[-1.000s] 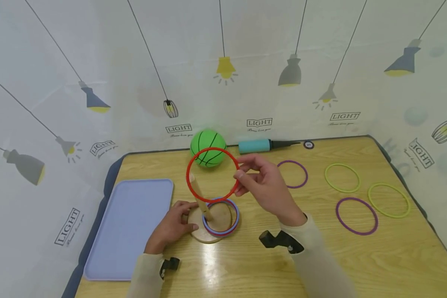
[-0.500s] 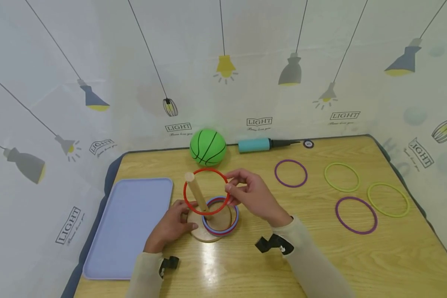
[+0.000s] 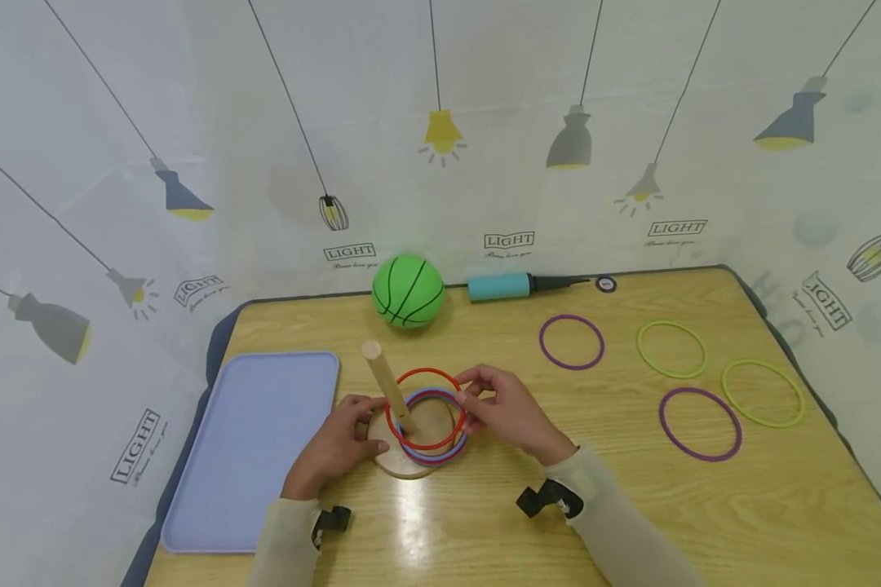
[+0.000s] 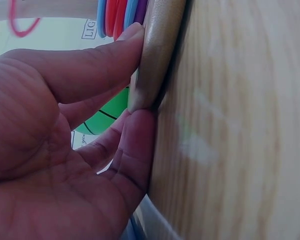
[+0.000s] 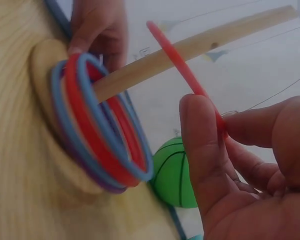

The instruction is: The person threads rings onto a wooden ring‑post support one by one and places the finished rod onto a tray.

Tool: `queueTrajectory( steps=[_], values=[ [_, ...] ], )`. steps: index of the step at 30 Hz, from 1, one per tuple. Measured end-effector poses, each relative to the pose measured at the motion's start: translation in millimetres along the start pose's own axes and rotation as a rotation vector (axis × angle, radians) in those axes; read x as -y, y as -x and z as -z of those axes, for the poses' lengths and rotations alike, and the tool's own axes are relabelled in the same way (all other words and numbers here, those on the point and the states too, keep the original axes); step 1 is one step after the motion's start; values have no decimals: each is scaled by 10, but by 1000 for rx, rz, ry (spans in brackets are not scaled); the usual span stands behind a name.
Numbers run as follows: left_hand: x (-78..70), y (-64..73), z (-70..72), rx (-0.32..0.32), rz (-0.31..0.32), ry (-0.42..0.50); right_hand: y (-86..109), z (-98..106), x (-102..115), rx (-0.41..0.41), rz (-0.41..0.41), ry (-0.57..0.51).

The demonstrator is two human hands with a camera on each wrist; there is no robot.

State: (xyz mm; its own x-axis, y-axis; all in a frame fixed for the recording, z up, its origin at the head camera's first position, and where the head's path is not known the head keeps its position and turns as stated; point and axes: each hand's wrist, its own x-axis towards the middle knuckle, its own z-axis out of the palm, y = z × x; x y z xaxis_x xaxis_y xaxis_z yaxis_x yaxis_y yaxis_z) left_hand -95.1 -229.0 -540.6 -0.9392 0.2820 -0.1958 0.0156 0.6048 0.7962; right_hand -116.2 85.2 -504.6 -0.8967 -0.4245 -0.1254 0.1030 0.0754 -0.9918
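My right hand (image 3: 510,412) pinches a thin red ring (image 3: 427,447) at its right side between thumb and fingers. The right wrist view shows the ring passing round the upright wooden peg (image 5: 200,45), above a stack of rings. That stack, with blue rings (image 5: 142,125), red rings (image 5: 80,112) and a purple ring, lies round the foot of the peg on a round wooden base (image 5: 42,75). My left hand (image 3: 338,444) grips the left edge of the base, thumb (image 4: 110,60) on its upper face and fingertips (image 4: 140,130) at the rim.
Two purple rings (image 3: 602,346) (image 3: 737,444) and two yellow-green rings (image 3: 705,350) (image 3: 800,399) lie to the right. A lavender tray (image 3: 253,448) is at the left. Along the back edge are a green ball (image 3: 408,291), a blue pump (image 3: 499,287) and a small round disc (image 3: 606,284).
My right hand has brought the red ring down from in front of the ball, over the peg's top, to just above the stack. My left hand has stayed on the base.
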Motion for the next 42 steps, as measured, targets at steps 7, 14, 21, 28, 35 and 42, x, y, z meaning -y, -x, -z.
queueTrajectory(
  steps=[7,14,21,28,35,42],
  values=[
    [-4,8,4,13,-17,8,-2,10,-233,-9,-44,49],
    [1,16,4,14,-4,-5,-26,-3,-340,-33,-57,114],
    [-5,13,-2,2,-3,-11,-25,1,-342,-43,-65,139],
    [-22,14,-3,-6,9,-21,-14,68,-308,-48,-67,156],
    [-11,10,2,-7,6,-21,-28,305,-333,-96,-30,253],
    [27,-9,-3,-2,3,-26,-23,637,-294,-174,-17,317]
  ],
)
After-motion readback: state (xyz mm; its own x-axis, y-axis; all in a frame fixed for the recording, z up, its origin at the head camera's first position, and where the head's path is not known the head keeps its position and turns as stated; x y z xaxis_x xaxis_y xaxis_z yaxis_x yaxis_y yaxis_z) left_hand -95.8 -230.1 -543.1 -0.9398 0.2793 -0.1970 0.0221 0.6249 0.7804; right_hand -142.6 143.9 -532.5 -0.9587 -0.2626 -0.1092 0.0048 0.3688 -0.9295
